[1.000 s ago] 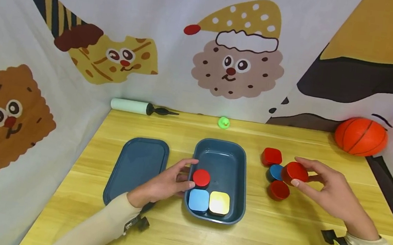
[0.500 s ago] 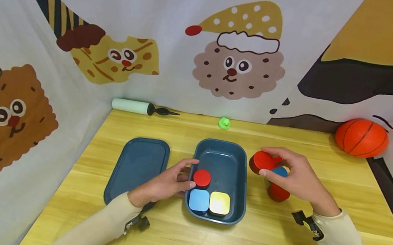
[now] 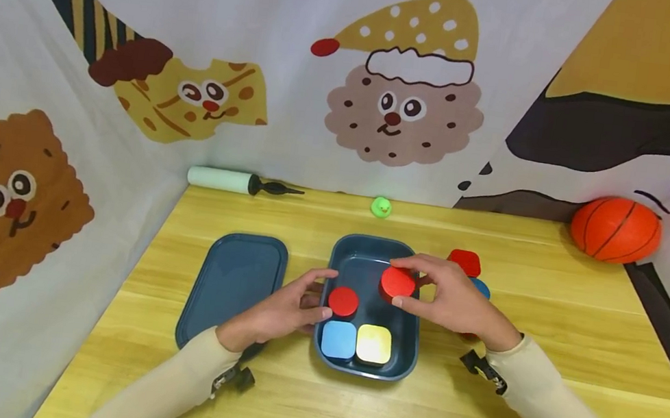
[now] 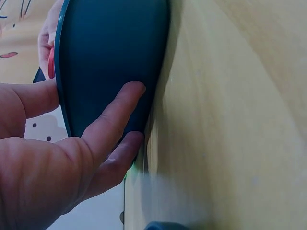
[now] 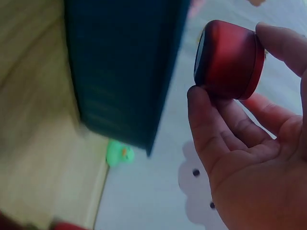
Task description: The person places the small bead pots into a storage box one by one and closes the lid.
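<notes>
My right hand (image 3: 455, 298) pinches a small round red tin (image 3: 397, 284) between thumb and fingers, over the right part of a dark blue rectangular box (image 3: 366, 371). In the right wrist view the tin (image 5: 228, 60) is held up beside the box's wall (image 5: 120, 72). My left hand (image 3: 283, 310) lightly holds the box's left wall. In the left wrist view, two fingers lie against its outside and another digit reaches over the rim. Inside the box are another round red tin (image 3: 343, 302), a square blue one (image 3: 339, 340) and a square yellow one (image 3: 374, 344).
A matching dark blue lid (image 3: 236, 280) lies left of the box. On the right stand a square red tin (image 3: 465, 262) and a blue one (image 3: 480, 288), partly behind my hand. A pump (image 3: 223, 180), a green duck (image 3: 381, 207) and an orange ball (image 3: 616, 229) are along the back.
My right hand has carried the round red tin leftward, from beside the other tins on the right to over the box. The left hand has stayed at the box's left wall.
</notes>
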{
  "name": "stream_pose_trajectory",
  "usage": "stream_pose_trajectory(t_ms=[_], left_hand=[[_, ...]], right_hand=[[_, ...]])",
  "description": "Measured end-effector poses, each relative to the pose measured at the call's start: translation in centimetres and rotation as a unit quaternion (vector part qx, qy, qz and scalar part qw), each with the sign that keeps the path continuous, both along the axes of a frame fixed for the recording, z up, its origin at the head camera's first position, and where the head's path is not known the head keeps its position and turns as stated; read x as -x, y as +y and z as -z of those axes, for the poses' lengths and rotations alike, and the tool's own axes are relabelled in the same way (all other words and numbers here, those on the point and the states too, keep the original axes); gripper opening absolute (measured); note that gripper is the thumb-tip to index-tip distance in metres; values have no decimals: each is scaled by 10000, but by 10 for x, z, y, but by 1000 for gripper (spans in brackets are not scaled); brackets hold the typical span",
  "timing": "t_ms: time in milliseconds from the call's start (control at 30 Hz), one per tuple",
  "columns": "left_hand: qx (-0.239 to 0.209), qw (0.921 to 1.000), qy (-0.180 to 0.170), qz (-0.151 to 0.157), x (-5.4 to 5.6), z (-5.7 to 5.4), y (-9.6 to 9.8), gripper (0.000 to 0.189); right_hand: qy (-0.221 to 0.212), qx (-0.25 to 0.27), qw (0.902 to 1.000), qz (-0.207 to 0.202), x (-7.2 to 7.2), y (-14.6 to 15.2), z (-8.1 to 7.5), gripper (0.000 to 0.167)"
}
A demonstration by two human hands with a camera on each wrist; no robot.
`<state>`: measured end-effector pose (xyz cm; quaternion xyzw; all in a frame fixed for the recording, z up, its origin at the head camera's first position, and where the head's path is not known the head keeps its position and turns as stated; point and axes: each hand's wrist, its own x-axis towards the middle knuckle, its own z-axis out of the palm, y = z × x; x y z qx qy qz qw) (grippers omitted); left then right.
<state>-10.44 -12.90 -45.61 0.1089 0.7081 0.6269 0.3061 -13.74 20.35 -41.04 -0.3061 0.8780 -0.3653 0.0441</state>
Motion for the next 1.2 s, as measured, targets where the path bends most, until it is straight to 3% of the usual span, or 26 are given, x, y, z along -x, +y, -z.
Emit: stream_pose_trajectory(t_ms=[167,400,800,1200], left_hand=[[-46,10000,-81,12,2,1,0,73],[48,10000,-56,3,2,3,1,71],[70,10000,-34,-30,2,3,1,71],[6,10000,10,19,2,2,0,72]], right_hand=[[-198,-124,9994,-252,-1,-16,8,61],[-50,-412,9977,-544,-1,-32,17,56],[36,-846,9952,-483,-4,-35,19,55],[299,-1562,9854,-612,-7,-41,30,46]])
